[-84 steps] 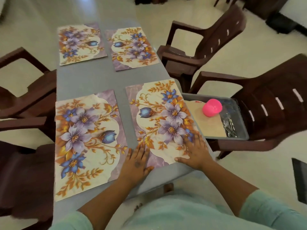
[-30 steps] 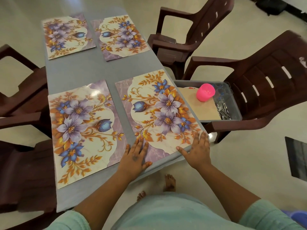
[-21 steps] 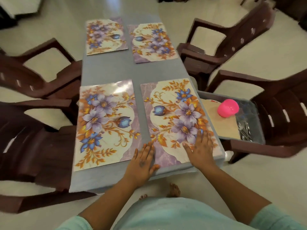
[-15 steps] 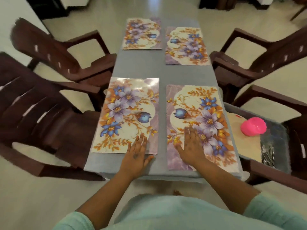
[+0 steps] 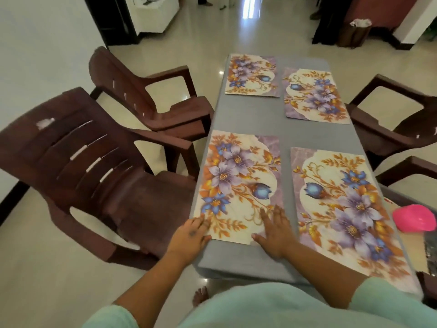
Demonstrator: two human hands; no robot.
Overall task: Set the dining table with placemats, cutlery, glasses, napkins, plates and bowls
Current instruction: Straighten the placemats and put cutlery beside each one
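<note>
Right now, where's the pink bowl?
The pink bowl sits upside down at the head view's right edge, off the table, just right of the near right placemat.

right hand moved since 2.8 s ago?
Yes. The right hand went left, off the near right placemat onto the near left placemat.

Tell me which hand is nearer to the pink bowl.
Right. The right hand rests on the near corner of the near-left placemat, one placemat away from the pink bowl. The left hand is at that mat's far-side corner, further off.
</note>
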